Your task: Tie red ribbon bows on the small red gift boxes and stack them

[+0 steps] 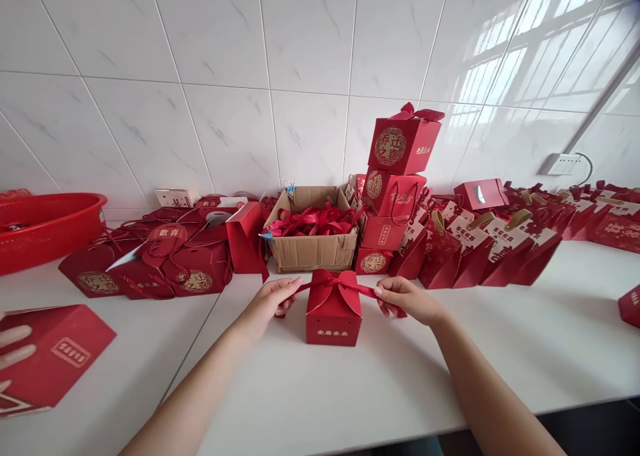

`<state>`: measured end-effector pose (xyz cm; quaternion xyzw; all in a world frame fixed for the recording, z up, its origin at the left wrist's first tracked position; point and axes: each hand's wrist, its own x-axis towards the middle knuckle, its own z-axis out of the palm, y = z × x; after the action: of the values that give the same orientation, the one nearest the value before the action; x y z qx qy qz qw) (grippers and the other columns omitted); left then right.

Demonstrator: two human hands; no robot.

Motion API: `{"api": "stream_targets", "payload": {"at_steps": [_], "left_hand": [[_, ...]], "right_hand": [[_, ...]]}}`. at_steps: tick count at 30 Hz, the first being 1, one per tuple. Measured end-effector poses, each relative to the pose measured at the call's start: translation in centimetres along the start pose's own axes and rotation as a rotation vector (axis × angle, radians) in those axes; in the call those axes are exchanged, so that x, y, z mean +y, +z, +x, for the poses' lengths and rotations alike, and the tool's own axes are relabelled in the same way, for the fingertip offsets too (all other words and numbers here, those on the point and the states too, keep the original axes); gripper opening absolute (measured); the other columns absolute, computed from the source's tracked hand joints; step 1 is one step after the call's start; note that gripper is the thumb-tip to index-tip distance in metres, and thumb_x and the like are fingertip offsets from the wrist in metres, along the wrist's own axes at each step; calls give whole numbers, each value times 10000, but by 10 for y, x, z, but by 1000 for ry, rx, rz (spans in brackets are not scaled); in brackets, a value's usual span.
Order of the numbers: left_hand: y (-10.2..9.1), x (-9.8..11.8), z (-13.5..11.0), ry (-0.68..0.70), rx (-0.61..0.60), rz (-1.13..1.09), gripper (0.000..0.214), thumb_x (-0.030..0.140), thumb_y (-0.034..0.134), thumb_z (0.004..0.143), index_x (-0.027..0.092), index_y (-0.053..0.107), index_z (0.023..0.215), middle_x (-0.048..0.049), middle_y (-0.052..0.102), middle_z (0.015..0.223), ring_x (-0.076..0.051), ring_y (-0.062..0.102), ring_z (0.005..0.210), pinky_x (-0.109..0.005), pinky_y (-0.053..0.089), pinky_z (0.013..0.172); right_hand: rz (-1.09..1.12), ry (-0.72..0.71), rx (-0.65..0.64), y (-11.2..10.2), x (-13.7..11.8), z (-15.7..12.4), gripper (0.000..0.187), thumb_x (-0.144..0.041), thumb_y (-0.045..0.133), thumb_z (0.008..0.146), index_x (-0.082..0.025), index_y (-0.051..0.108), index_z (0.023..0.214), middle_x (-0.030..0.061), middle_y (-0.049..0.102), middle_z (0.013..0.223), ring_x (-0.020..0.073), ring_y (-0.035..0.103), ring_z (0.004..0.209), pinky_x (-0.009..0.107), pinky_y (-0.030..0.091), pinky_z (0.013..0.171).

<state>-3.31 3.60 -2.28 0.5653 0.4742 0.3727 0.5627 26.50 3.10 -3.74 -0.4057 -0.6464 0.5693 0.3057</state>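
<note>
The small red gift box (334, 316) stood upright on the white counter (350, 396), right in front of me and between my two hands. Its printed front, with a line of gold characters, faced me. Its top flaps were gathered to a peak, so I could not see what was in it. A red ribbon (334, 281) was knotted over that peak, and its long axis ran left to right across the box. My left hand (270, 301) was pinched shut on the left ribbon end and my right hand (407, 299) on the right end, so both ends were stretched out level, away from the knot.

Just behind the gift box sat an open cardboard carton (310, 251), holding a loose tangle of red ribbons (313, 221). To its right, closed red boxes were piled in a stack (400, 146) against the tiled wall (200, 56), and the top one had a bow. Further right, a row of red bags (493, 246) leaned one against the next along the counter. Left of the carton lay a heap of flat red bags (160, 259), and beyond them a red plastic basin (47, 228). I could not make out what was in the basin. At the far left edge, another person's fingers (13, 348) rested on a flattened red box (55, 359).
</note>
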Motion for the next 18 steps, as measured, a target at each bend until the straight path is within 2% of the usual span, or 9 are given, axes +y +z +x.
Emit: {"api": "stream_targets", "payload": {"at_steps": [4,8,18], "left_hand": [[-3,-5,4,45,85,9,428,515,652,710,173,439,566,59,368,544,-74,273,488,-251,150,508],[-4,-8,8,33,94,9,441,448,677,676,175,375,506,74,311,486,-67,235,472,-257,129,513],[-5,-13,10,23,110,-8,398,369,653,671,185,349,491,76,283,475,-71,207,466,-264,125,505]], "right_hand": [[-39,56,5,-4,4,-1,462,-569,579,803,-149,519,620,-28,494,499,57,364,435,207,233,430],[-81,95,29,-7,6,-1,463,-571,582,800,-146,532,622,-18,509,517,59,378,446,209,224,427],[58,19,51,-11,13,1,417,-485,643,790,-131,551,590,-8,503,546,64,397,469,232,212,453]]}}
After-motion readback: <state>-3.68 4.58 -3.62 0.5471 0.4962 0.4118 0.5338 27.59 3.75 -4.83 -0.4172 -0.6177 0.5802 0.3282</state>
